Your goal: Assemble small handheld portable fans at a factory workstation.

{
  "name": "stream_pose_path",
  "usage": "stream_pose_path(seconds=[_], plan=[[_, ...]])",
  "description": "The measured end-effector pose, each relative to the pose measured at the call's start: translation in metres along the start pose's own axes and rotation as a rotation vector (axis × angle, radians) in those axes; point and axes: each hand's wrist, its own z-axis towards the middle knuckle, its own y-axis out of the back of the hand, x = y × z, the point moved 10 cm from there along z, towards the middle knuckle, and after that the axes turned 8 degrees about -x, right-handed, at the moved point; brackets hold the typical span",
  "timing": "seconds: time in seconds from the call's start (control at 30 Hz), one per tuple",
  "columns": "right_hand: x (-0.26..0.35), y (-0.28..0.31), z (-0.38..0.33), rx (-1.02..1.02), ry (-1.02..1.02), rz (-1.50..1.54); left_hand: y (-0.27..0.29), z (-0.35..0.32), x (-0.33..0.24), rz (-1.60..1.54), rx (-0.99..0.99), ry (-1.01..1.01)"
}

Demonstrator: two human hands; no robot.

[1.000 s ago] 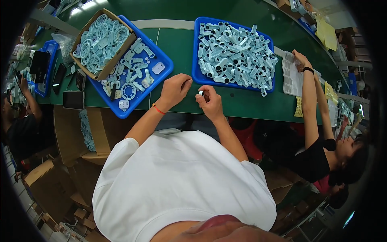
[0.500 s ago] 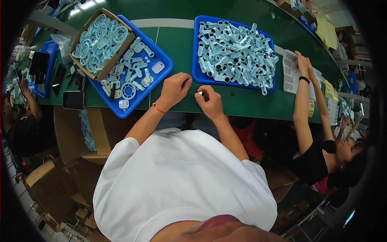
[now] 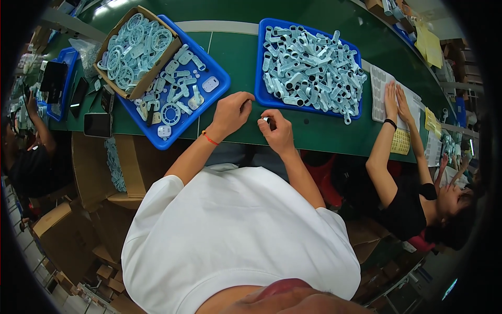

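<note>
At the far left of a green table (image 3: 235, 57), a seated person's arm (image 3: 39, 128) reaches toward a small blue tray (image 3: 63, 60), with dark phones (image 3: 97, 124) lying just beside it. Next along, a cardboard box (image 3: 137, 49) of pale blue rings sits tilted in the back of a large blue tray (image 3: 209, 97) holding loose pale blue plastic parts. The worker in a white shirt (image 3: 235, 235), seen from above, rests both hands on the table edge between the two large trays. The left hand (image 3: 230, 112), a red band (image 3: 209, 138) at its wrist, is loosely curled, fingers bent inward near the front corner of the second tray; whether it holds anything cannot be told. The right hand (image 3: 277, 131), just beside it and apart from it, pinches a small pale part (image 3: 265, 120) between thumb and fingertips, just in front of the right tray. That tray (image 3: 261, 78) is heaped with pale blue elongated pieces (image 3: 311, 70). Farther right, a neighbouring person in black presses both open hands (image 3: 396, 102) flat on a white sheet (image 3: 379, 89), a dark band at one wrist; yellow papers (image 3: 430, 44) lie beyond.
</note>
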Motion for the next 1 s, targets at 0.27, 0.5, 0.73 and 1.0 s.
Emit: stream_pose_path(seconds=[0.27,0.5,0.73,1.0], plan=[[0.006,0.001,0.003,-0.044,0.033,0.105,-0.003,-0.001,0.000,-0.003,0.042,-0.011],[0.005,0.001,0.002,-0.020,0.126,0.050,-0.005,-0.001,-0.002,0.024,0.051,-0.040],[0.001,-0.002,0.001,0.018,0.010,0.079,-0.004,-0.001,-0.003,0.039,0.032,-0.063],[0.006,0.001,0.001,-0.016,0.095,0.080,-0.001,0.000,-0.004,-0.008,0.014,-0.063]])
